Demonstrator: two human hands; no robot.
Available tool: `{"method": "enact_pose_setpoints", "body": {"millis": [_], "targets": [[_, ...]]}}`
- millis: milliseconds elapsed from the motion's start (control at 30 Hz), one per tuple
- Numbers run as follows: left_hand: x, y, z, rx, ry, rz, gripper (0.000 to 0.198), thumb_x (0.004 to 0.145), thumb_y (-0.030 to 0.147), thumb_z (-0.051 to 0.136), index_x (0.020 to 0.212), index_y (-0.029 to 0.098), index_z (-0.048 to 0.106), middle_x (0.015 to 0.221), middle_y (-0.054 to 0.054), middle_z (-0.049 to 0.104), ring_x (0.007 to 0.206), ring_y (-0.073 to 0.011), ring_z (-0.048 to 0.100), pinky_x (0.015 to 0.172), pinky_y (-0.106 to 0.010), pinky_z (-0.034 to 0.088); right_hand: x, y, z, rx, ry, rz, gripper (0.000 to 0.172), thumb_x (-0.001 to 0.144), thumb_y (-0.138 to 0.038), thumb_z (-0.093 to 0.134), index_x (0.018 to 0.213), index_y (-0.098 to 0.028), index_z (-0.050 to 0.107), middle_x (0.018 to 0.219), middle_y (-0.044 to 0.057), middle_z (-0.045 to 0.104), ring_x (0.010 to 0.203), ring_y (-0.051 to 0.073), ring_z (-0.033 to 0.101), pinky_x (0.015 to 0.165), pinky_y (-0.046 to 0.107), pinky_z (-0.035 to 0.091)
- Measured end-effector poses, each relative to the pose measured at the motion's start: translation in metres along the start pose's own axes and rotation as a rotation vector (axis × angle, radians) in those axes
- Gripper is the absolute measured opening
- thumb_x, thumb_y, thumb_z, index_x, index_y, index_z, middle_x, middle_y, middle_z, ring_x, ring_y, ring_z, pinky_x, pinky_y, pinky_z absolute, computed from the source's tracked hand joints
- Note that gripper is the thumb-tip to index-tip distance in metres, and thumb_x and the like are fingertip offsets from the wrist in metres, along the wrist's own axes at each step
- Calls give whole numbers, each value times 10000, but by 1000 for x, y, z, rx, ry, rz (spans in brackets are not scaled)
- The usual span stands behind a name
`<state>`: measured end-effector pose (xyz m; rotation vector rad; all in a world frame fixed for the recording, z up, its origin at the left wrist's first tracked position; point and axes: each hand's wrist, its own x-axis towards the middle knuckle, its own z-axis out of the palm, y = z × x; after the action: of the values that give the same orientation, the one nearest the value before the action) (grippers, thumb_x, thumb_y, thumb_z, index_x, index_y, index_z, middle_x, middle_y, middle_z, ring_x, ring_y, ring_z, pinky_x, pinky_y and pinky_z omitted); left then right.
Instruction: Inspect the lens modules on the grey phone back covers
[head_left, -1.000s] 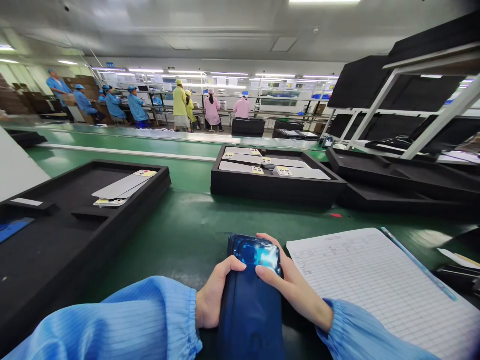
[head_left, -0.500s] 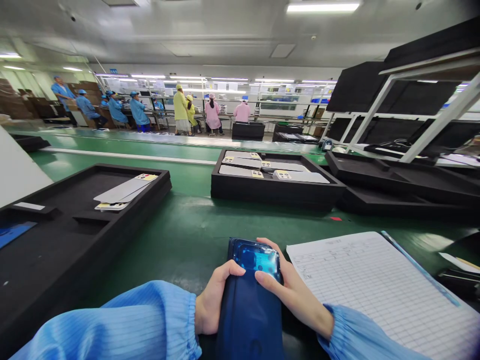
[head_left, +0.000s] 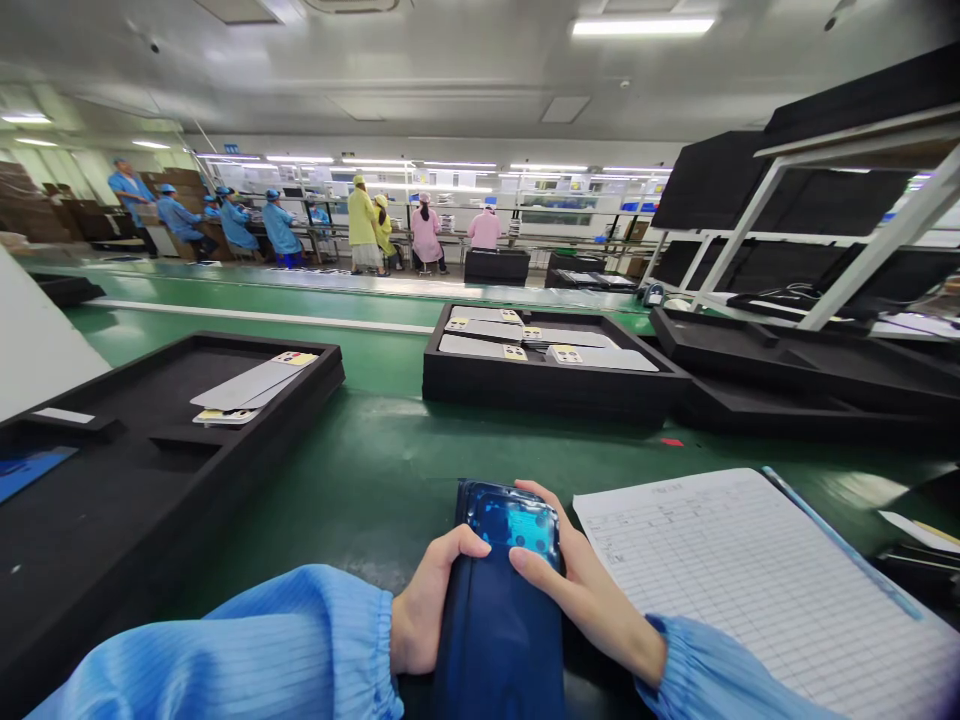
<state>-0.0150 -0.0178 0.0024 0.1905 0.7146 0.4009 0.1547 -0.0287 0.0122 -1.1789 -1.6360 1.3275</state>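
The dark blue glossy phone-shaped cover (head_left: 501, 620) lies lengthwise at the near edge of the green work surface (head_left: 375, 470), gripped by 2 hands. The left hand (head_left: 426, 612) is clamped on its left edge, thumb over the top face. The right hand (head_left: 583, 590) is clamped on its right edge, thumb across the shiny camera end. Just to the right lies a white ruled paper sheet (head_left: 750, 590). To the left stands a black foam tray (head_left: 112, 500) holding flat grey panels (head_left: 244, 385). Ahead, another black foam tray (head_left: 547, 390) holds further grey panels (head_left: 480, 346).
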Motion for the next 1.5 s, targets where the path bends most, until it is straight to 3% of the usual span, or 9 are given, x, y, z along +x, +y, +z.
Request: {"method": "enact_pose_setpoints", "body": {"millis": [400,1333,1500], "targets": [[-1,0,1,-31,-66,-8,380,628,331,486,899,94,608,704,-78,688,654,-226,629,622,-293,440,-1,-8,-1,-23,-5,-11,543,844,-351,497,1295,-194,240,1137,82,567,1030,230,549,897,374,410],[1,-1,1,-19,-17,-9,351,610,321,474,859,104,594,661,-68,674,616,-234,619,630,-315,442,1,-7,-1,-57,-15,8,539,849,-351,491,1292,-190,229,1159,86,556,1002,207,561,890,346,411],[2,-5,-5,46,-49,17,365,602,241,466,897,66,590,627,-79,668,658,-222,619,646,-290,433,-3,-7,1,-39,-13,-62,553,841,-313,507,1298,-199,216,1166,89,553,959,200,581,892,351,423]]}}
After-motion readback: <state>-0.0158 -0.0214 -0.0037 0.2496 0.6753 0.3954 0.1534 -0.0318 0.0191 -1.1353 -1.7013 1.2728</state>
